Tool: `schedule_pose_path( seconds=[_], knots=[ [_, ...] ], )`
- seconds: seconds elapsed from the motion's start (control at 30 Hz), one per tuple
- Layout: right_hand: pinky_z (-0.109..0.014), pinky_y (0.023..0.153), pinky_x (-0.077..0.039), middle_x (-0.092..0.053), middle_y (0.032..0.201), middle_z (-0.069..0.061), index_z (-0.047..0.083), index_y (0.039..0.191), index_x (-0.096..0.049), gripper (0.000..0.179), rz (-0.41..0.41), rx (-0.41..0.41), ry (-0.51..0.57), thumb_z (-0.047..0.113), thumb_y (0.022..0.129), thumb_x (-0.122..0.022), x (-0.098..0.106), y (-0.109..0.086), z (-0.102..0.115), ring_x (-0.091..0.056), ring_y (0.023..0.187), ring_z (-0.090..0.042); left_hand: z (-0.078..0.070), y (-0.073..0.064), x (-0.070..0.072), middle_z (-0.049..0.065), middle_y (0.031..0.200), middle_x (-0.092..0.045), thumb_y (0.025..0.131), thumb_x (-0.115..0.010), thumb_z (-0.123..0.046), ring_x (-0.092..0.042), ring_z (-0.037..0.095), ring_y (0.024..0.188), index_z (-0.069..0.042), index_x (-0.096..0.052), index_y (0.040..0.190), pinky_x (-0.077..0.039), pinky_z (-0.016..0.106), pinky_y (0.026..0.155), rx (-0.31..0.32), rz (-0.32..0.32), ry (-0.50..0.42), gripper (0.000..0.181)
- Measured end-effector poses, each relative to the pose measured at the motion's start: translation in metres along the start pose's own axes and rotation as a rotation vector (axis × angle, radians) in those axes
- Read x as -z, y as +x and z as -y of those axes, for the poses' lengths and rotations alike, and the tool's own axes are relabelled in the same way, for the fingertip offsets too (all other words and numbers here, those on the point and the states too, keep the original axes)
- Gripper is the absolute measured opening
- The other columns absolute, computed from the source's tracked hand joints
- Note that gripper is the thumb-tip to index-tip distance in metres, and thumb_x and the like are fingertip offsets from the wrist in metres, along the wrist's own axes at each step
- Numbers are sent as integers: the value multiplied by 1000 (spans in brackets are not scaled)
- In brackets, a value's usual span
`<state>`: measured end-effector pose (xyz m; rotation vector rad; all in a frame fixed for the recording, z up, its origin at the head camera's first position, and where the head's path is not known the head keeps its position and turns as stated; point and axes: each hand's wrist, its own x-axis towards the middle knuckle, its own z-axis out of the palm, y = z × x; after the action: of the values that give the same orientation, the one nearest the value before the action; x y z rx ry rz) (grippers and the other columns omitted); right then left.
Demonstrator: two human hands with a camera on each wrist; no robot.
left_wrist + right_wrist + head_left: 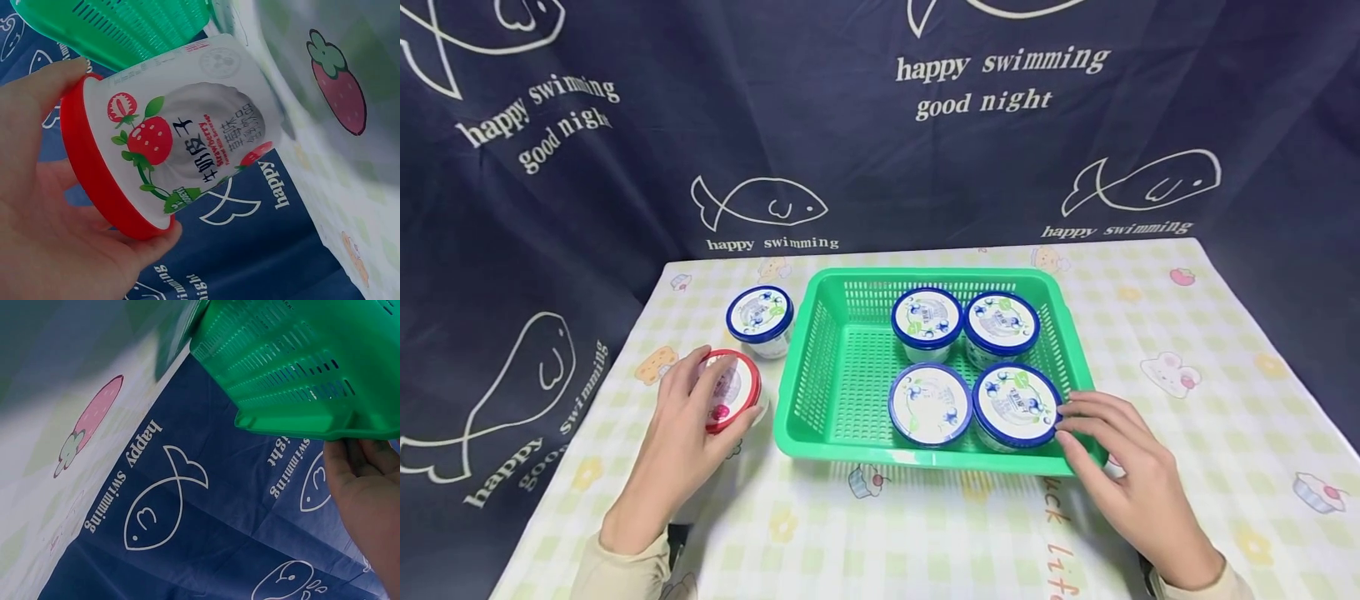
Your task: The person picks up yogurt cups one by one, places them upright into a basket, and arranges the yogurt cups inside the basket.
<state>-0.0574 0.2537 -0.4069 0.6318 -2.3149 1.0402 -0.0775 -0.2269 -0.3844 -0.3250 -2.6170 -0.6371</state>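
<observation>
My left hand [688, 417] grips a strawberry yogurt cup [730, 392] by its red lid, left of the green basket. In the left wrist view, thumb and fingers spread around the lid of the cup [187, 125], whose base is close to the tablecloth. Behind it stands a blue-lidded yogurt cup [760, 315]. My right hand [1131, 475] reaches over the right front rim of the basket [865, 457], relaxed fingertips right at the edge of a blue-lidded cup [1018, 406]. In the right wrist view, the rim hides those fingertips.
Inside the basket, several blue-lidded cups fill the right side, among them a front cup [929, 406] and two at the back [927, 319]. Bare mesh shows on the basket's left. A checked tablecloth [1225, 417] lies beneath; a dark blue curtain [880, 167] hangs behind.
</observation>
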Motion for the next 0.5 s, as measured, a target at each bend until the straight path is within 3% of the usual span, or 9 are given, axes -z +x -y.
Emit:
schedule_pose_path(
  seconds=[0.2, 0.5],
  knots=[
    [-21, 109, -34, -68, 113, -11, 10, 97, -75, 14, 6, 3, -1, 4, 84, -75, 0, 0, 0, -55, 120, -23, -3, 0, 6, 17, 147, -42, 73, -87, -26, -37, 39, 132, -10, -59, 129, -41, 60, 95, -7, -23, -1, 65],
    [-21, 109, -34, -69, 113, -11, 10, 97, -75, 13, -3, 0, -11, 6, 84, -75, 0, 0, 0, -55, 120, -23, -10, 12, 20, 18, 148, -42, 72, -87, -24, -36, 40, 134, -8, -61, 128, -40, 60, 98, -56, -83, 0, 64]
  ],
)
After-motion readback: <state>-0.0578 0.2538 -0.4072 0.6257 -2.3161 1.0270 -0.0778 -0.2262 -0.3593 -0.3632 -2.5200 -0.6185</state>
